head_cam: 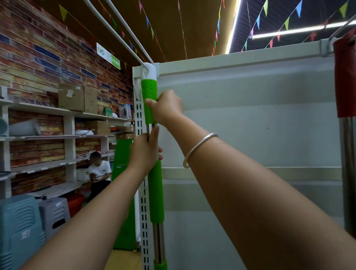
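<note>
Pole (155, 195) stands upright against the shelf post (144, 219), its lower end cut off by the frame. Right hand (166, 107) wraps the top green grip (148, 90); left hand (145, 151) clasps the metal just below.

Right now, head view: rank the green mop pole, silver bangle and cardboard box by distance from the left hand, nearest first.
1. green mop pole: centre, in the grip of the left hand.
2. silver bangle: on the other wrist, just to the right.
3. cardboard box: on the wall shelf, far left.
</note>
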The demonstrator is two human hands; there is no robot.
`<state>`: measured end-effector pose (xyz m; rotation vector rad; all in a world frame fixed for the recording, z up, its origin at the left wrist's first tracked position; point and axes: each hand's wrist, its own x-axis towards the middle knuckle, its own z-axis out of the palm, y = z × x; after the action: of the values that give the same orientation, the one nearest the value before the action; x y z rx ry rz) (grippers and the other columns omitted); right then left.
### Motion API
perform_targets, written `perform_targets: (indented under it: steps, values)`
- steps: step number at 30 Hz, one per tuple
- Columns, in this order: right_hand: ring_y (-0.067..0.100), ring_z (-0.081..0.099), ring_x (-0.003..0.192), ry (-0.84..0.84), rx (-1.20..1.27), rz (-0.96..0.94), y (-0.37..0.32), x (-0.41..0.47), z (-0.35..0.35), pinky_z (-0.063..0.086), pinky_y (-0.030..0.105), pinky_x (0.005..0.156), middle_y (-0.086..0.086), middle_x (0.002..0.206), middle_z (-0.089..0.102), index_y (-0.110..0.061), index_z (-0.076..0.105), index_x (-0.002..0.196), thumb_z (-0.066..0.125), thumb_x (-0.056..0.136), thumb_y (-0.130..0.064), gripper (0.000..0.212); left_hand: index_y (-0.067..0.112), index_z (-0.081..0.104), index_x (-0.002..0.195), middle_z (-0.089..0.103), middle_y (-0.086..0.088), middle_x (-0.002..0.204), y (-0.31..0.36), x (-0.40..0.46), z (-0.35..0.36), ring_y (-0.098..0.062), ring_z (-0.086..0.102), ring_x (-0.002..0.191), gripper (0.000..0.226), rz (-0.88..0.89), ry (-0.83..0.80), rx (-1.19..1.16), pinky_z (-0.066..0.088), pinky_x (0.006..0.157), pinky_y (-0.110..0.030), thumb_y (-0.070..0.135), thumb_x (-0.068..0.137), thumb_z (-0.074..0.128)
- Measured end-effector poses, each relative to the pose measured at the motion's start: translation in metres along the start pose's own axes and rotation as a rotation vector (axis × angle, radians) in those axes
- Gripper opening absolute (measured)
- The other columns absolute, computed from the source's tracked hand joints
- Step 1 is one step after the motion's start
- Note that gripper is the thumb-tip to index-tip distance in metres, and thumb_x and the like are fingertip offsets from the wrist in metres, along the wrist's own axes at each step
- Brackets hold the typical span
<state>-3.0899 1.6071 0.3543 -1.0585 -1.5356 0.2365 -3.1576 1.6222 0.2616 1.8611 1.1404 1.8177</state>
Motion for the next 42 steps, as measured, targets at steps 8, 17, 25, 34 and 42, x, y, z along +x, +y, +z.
perform_targets:
  steps: [8, 17, 25, 34, 42]
  values:
    - [0.032, 0.058, 0.093, 0.037, -0.135, -0.02, 0.021, -0.033, -0.002, 0.044, 0.034, 0.076, 0.017, 0.107, 0.063, -0.004, 0.057, 0.104, 0.05, 0.095, -0.024, 0.023, 0.0, 0.059, 0.1, 0.063, -0.016, 0.087, -0.002, -0.018, -0.001, -0.032, 0.059, 0.078, 0.052, 0.037, 0.001, 0.733, 0.036, 0.06, -0.029, 0.041, 0.1, 0.027]
    - [0.034, 0.057, 0.101, 0.104, -0.175, 0.111, 0.069, -0.113, -0.032, 0.037, 0.032, 0.074, 0.02, 0.106, 0.066, 0.0, 0.061, 0.1, 0.047, 0.096, -0.024, 0.028, 0.012, 0.056, 0.087, 0.066, -0.007, 0.085, 0.029, -0.092, 0.035, -0.021, 0.07, 0.072, 0.03, -0.23, -0.555, 1.061, 0.055, 0.069, -0.028, 0.03, 0.095, 0.034]
    - [0.029, 0.06, 0.094, 0.202, -0.335, 0.274, 0.097, -0.225, -0.18, 0.038, 0.027, 0.072, 0.017, 0.099, 0.068, 0.003, 0.067, 0.098, 0.048, 0.092, -0.011, 0.025, 0.01, 0.05, 0.075, 0.07, -0.006, 0.061, 0.081, -0.182, 0.124, -0.021, 0.066, 0.053, 0.039, -0.097, -0.932, 0.77, 0.055, 0.074, -0.03, 0.042, 0.093, 0.038]
    - [0.029, 0.059, 0.076, 0.379, -0.475, 0.371, 0.098, -0.343, -0.356, 0.051, 0.045, 0.077, 0.013, 0.077, 0.063, 0.0, 0.065, 0.082, 0.051, 0.089, -0.008, 0.018, 0.004, 0.052, 0.095, 0.064, -0.006, 0.064, 0.213, -0.316, 0.231, -0.018, 0.059, 0.051, 0.036, 0.026, -1.319, 0.448, 0.044, 0.051, -0.024, 0.038, 0.096, 0.042]
    - [0.019, 0.057, 0.08, 0.482, -0.729, 0.576, 0.106, -0.481, -0.524, 0.039, 0.024, 0.07, 0.015, 0.091, 0.07, -0.002, 0.069, 0.088, 0.053, 0.089, -0.014, 0.02, 0.005, 0.054, 0.096, 0.055, -0.008, 0.072, 0.312, -0.443, 0.321, -0.019, 0.05, 0.049, 0.03, -0.037, -1.355, 0.047, 0.036, 0.048, -0.02, 0.034, 0.093, 0.047]
